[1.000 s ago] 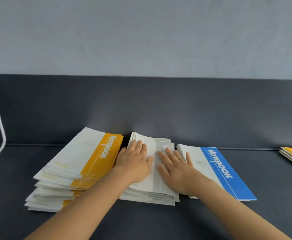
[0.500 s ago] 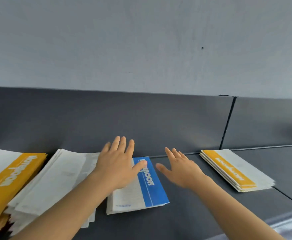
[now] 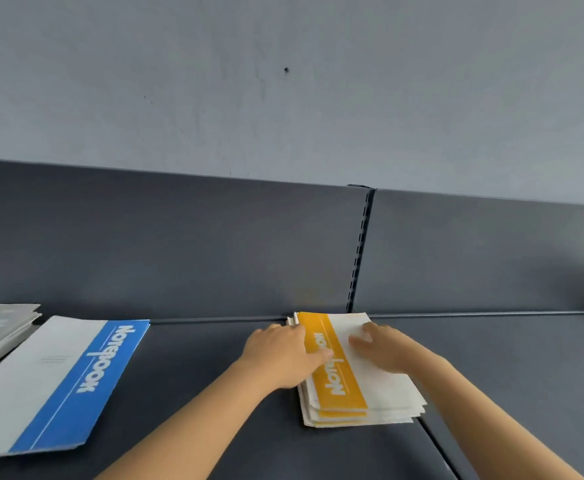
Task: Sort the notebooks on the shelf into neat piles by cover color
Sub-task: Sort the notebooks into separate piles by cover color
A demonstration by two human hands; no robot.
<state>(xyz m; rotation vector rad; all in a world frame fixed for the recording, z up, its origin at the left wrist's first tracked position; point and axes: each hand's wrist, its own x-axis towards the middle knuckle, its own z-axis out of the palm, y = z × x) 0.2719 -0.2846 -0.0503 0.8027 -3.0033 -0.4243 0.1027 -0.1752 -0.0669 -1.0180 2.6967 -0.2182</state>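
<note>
My left hand [image 3: 280,355] and right hand [image 3: 387,351] rest, fingers [image 3: 285,332] straight, on one yellow pile [image 3: 380,393]; one blue notebook [image 3: 58,382] lies left on the shelf [image 3: 214,375].

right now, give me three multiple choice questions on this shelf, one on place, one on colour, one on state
1. Where is the blue notebook from the yellow pile? A left B right C on top
2. Stripe colour on the pile's top cover? A green B yellow C red
3. The left hand and right hand are: A on the yellow pile B in the air C lifting the blue notebook
Answers: 1 A, it lies apart to the left; 2 B, the band is yellow; 3 A, both touch its top cover.
</note>
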